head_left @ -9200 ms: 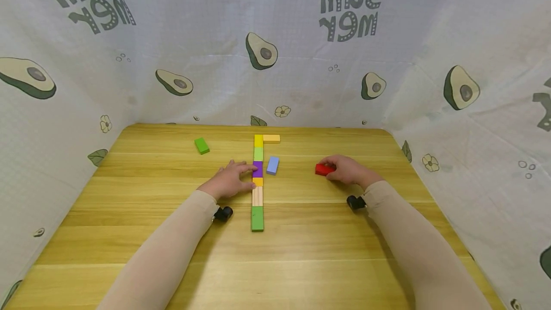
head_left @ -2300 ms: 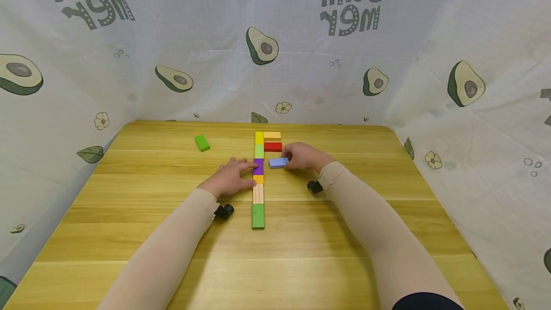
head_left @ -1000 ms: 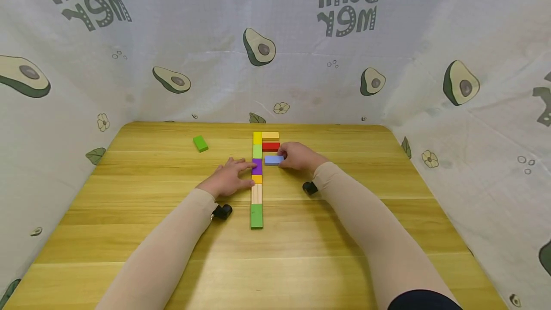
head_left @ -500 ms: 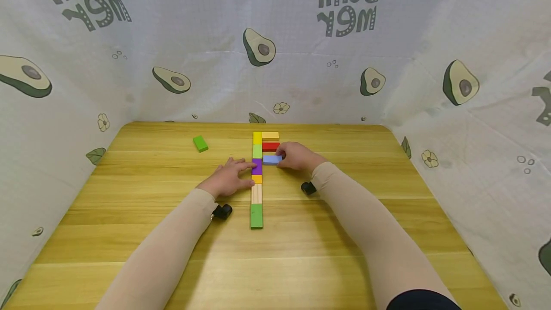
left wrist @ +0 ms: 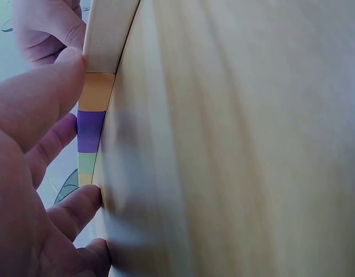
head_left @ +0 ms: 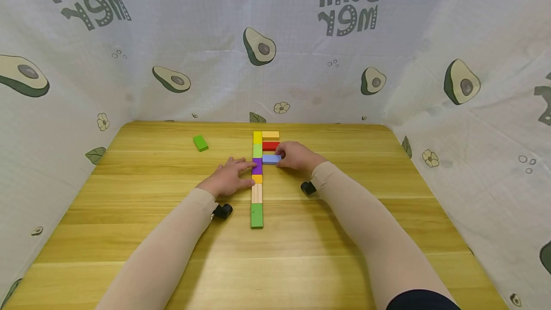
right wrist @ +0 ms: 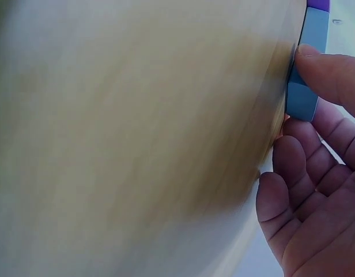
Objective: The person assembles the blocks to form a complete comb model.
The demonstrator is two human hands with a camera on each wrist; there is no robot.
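A straight column of blocks lies on the table: yellow [head_left: 257, 137], light green [head_left: 257, 150], purple [head_left: 257, 169], orange [head_left: 257, 179], plain wood [head_left: 257, 193] and green [head_left: 257, 215]. My left hand [head_left: 228, 178] rests against it from the left, fingers spread, a fingertip on the purple block and the thumb by the orange one. A blue block [head_left: 270, 160] lies crosswise with its left end against the purple block; my right hand [head_left: 297, 157] pinches its right end between thumb and fingers. Above it, a red block [head_left: 270, 146] and a pale orange block [head_left: 270, 135] extend rightward from the column.
A loose green block [head_left: 200, 143] lies at the back left of the wooden table [head_left: 327, 238]. A white cloth [head_left: 206, 23] printed with avocados hangs behind and along both sides.
The red block went from the right side to beside the column. The blue block was turned crosswise and slid left against the purple block by my right hand. My left hand stays put.
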